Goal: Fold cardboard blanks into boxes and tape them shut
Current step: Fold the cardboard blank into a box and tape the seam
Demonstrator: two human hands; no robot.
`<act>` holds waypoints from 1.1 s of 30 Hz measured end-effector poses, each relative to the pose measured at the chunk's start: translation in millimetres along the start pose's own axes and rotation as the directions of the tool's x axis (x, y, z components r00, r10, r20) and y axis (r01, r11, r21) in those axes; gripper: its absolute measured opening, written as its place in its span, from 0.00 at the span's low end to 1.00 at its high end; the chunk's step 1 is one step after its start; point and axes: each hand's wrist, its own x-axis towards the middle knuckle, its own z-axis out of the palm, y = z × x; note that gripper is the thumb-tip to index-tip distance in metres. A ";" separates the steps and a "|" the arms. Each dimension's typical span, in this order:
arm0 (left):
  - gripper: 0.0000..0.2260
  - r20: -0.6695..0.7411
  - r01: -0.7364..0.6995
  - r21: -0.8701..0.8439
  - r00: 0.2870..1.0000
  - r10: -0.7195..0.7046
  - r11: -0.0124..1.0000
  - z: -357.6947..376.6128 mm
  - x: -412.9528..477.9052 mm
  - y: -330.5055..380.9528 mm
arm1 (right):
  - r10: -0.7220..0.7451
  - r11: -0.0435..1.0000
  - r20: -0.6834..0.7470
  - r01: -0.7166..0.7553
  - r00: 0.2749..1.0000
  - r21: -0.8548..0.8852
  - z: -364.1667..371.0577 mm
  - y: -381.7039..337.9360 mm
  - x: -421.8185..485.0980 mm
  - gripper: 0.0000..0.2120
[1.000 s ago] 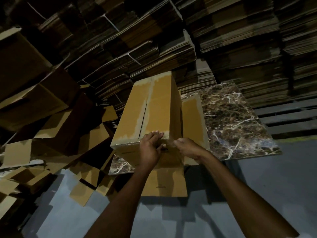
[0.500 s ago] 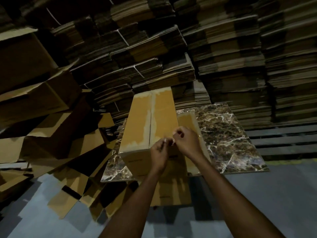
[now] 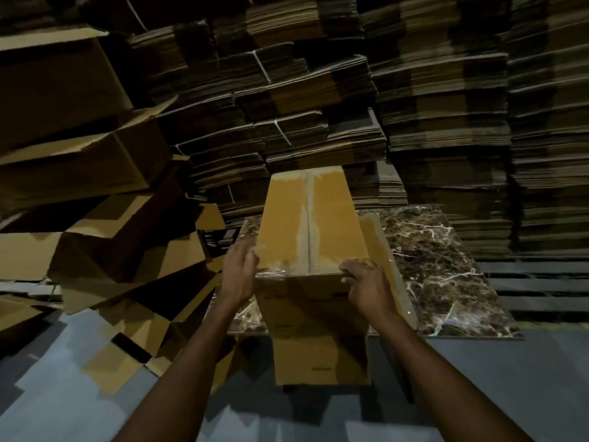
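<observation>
While atop the slab (image 3: 439,266), box (image 3: 318,224) between left hand (image 3: 239,272) and right hand (image 3: 366,283).

The box (image 3: 314,224) hides the part of the marble slab (image 3: 446,266) under it. At the box's near left corner the left hand (image 3: 239,275) has blurred fingertips. At its near right corner the right hand (image 3: 366,285) covers its own thumb. The print (image 3: 322,368) low on the box's near side is too small to read. Behind the box, the stacked blanks (image 3: 446,106) run off the top edge.

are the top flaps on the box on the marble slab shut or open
Shut: the brown cardboard box has its two top flaps lying flat, meeting along a centre seam. Whether tape seals it fully: cannot tell.
</observation>
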 end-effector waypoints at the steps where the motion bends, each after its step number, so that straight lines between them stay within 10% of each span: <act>1: 0.24 0.094 -0.025 0.146 0.995 0.011 0.989 -0.4 -0.1 -6.3 | 0.004 0.999 0.002 -0.004 1.000 -0.042 -2.1 -5.3 1.1 0.18; 7: 0.24 0.387 -0.422 0.608 0.897 0.213 0.673 26.4 -12.4 -12.1 | 0.040 0.946 0.112 -0.001 0.993 -0.325 7.2 -65.3 9.9 0.14; 13: 0.08 0.357 -0.643 0.394 0.766 0.535 0.657 16.0 -1.3 -39.9 | -0.007 0.982 0.115 0.029 0.993 -0.186 44.2 -81.9 3.7 0.23; 17: 0.04 0.159 -0.453 0.160 0.889 0.430 0.877 -4.2 0.6 -70.6 | 0.062 0.991 0.075 -0.052 0.995 -0.124 27.6 -65.9 5.6 0.22; 21: 0.14 0.092 0.026 -0.172 0.996 -0.010 0.985 -7.5 -16.3 -96.8 | 0.144 0.989 0.131 -0.142 0.981 -0.025 12.5 -47.3 10.3 0.22; 23: 0.13 0.076 0.311 -0.442 0.947 -0.311 0.841 0.9 -20.5 -78.6 | 0.135 0.991 0.161 -0.135 0.978 -0.012 16.7 -46.5 10.9 0.22; 26: 0.11 0.233 0.468 -0.856 0.730 -0.643 0.221 9.2 -11.8 -44.4 | 0.107 0.994 0.161 -0.103 0.981 -0.033 28.1 -44.7 10.9 0.24; 31: 0.11 0.442 0.346 -0.897 0.711 -0.546 -0.275 13.2 -5.8 -59.7 | 0.094 0.995 0.126 -0.090 0.988 -0.034 33.5 -35.9 11.5 0.23; 33: 0.16 0.453 0.323 -0.890 0.711 -0.538 -0.322 2.4 -1.4 -72.5 | 0.102 0.995 0.111 -0.099 0.989 -0.029 33.0 -35.6 9.7 0.24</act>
